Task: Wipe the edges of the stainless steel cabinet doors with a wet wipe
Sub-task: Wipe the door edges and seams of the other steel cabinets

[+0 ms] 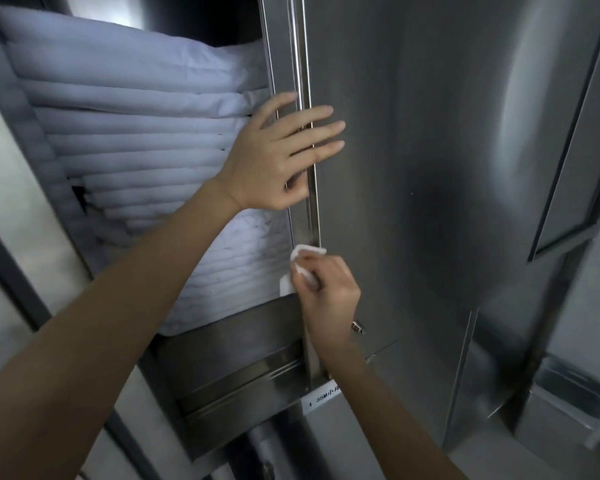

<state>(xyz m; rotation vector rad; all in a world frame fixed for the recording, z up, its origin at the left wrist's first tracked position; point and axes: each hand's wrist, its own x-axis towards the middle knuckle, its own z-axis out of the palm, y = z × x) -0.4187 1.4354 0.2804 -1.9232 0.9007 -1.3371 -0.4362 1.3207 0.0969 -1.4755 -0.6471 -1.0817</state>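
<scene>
The wet wipe [310,251] is pressed on the edge of the door [413,168], low down. Folded bedding [136,140] fills the cabinet [229,327] at left. The left hand [274,154], fingers straight, lies on that edge, I think to steady the door. Below it, the right hand [329,289] pinches the wipe.

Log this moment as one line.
left hand: flat on stainless steel cabinet door edge | right hand: pinching white wet wipe against edge | stacked white quilts inside

Stainless steel cabinet door [413,168]: upright, brushed, reflective. Its left edge [307,209] is a polished vertical strip. White wet wipe [305,261]: crumpled, against that edge low down, pinched in my right hand [329,292].
</scene>
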